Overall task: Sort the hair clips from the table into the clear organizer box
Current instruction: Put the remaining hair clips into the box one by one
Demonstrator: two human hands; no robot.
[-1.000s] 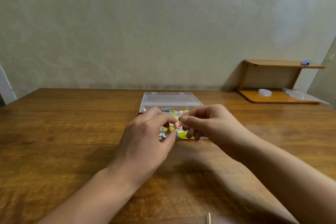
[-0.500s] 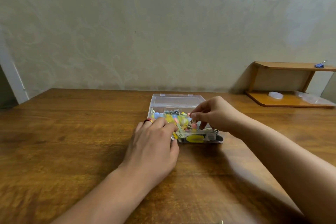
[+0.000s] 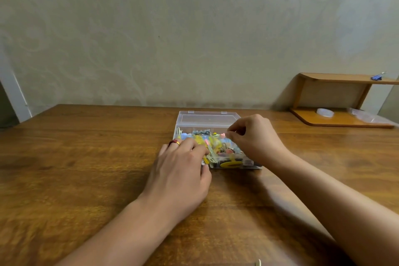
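Reaching in from the lower edge of the view, both forearms stretch forward over the wooden worktop toward the clear organizer box, which sits near the middle of the worktop with its lid swung back flat behind it. The left hand lies palm down at the box's near left corner, knuckles up, its fingers bent over the front rim and into the pile of hair clips; a red and gold ring shows on one finger. The right hand is raised above the right side of the box, wrist bent, thumb and forefinger drawn together in a pinch around a small pink clip held just over the pile.

The left fingertips are hidden among the clips, so I cannot tell whether they grip one or only press on the heap. Motion blur smears the clips into patches of yellow, blue, pink and green, and single pieces are hard to separate. The box's right front corner is covered by the right wrist. At the bottom edge a pale, thin object is cut off by the frame. On the far right a wooden shelf stands against the wall, carrying a blue clip on its upper board.
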